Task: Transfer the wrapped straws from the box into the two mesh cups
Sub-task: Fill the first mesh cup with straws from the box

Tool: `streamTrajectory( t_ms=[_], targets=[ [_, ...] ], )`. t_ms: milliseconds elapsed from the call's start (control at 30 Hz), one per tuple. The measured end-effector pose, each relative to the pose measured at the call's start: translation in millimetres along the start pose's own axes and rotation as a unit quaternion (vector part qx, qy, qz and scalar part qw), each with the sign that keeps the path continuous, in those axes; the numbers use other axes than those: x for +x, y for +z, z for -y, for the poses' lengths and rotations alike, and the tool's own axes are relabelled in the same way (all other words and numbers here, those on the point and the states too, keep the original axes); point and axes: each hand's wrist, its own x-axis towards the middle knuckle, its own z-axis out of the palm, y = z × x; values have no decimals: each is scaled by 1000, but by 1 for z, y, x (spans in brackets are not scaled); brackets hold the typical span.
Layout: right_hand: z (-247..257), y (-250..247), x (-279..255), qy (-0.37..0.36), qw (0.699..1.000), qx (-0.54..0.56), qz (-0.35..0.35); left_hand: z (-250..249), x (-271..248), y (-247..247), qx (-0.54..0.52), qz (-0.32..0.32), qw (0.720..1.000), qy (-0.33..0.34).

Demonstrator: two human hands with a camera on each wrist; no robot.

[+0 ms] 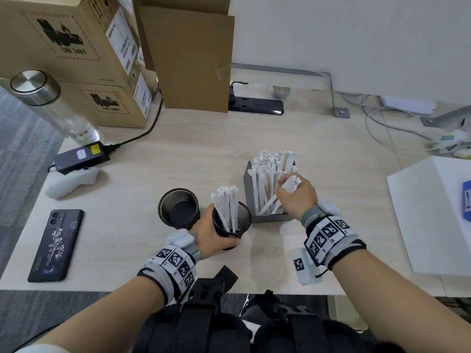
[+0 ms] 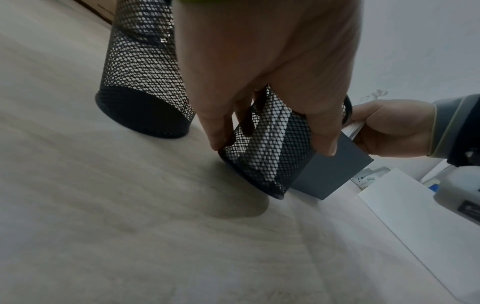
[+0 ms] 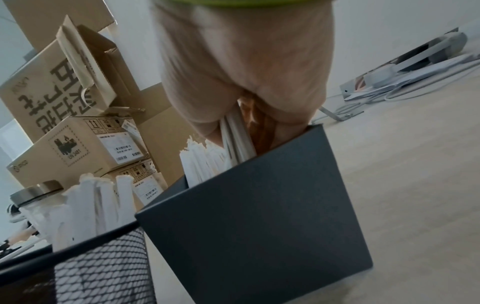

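A grey box (image 1: 270, 217) (image 2: 330, 172) (image 3: 254, 222) full of white wrapped straws (image 1: 267, 174) stands mid-table. My right hand (image 1: 297, 197) (image 2: 389, 127) (image 3: 241, 78) reaches into it and grips a bunch of straws (image 1: 290, 183) (image 3: 235, 139). My left hand (image 1: 215, 238) (image 2: 267, 67) holds a black mesh cup (image 1: 233, 226) (image 2: 270, 154) (image 3: 98, 267), tilted and partly filled with straws (image 1: 226, 207) (image 3: 88, 205). A second mesh cup (image 1: 178, 208) (image 2: 142, 82) stands empty just to its left.
A phone (image 1: 56, 244), a white controller (image 1: 71, 183), a black adapter (image 1: 81, 157) and a glass bottle (image 1: 51, 108) lie at the left. Cardboard boxes (image 1: 76, 59) and a power strip (image 1: 257, 105) stand at the back. A white box (image 1: 433, 217) sits at the right.
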Motion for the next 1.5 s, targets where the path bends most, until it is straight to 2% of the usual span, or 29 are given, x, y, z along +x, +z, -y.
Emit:
streamTrajectory(
  t_ms=[100, 233, 333, 433, 567, 700, 867, 1000, 1100, 1233, 1333, 1400, 1500],
  targets=[
    [0, -2, -1, -2, 1000, -27, 9, -1, 0, -2, 13, -2, 1000, 9],
    [14, -22, 2, -50, 997, -51, -26, -5, -4, -5, 28, -3, 999, 17],
    [36, -42, -1, -101, 993, 7, -53, -5, -4, -5, 31, 2, 999, 23],
    [57, -43, -12, -129, 990, 49, -4, -7, -4, -6, 29, 8, 999, 30],
    [71, -16, -31, -158, 983, 58, 75, -9, 0, -5, 27, 19, 999, 38],
    [69, 21, -42, -173, 977, -11, 128, -8, 2, -4, 21, 29, 998, 47],
    [47, 51, -47, -139, 974, -61, 169, -11, -1, -3, -2, 17, 997, 70],
    [34, 62, -56, -145, 978, -64, 133, -14, -5, -2, -17, 4, 996, 92],
    [29, 60, -57, -191, 978, -37, 79, -13, -4, -2, -4, 1, 995, 103],
    [23, 43, -43, -224, 974, -28, 17, -13, -4, -5, 7, 8, 998, 63],
    [18, 32, -32, -195, 980, -29, -25, -13, -6, -6, 15, 2, 999, 43],
    [15, 28, -24, -147, 988, -9, -51, -14, -6, -6, 21, 3, 999, 37],
    [12, 27, -15, -61, 998, -14, -15, -16, -7, -4, 16, -2, 999, 37]
  ],
)
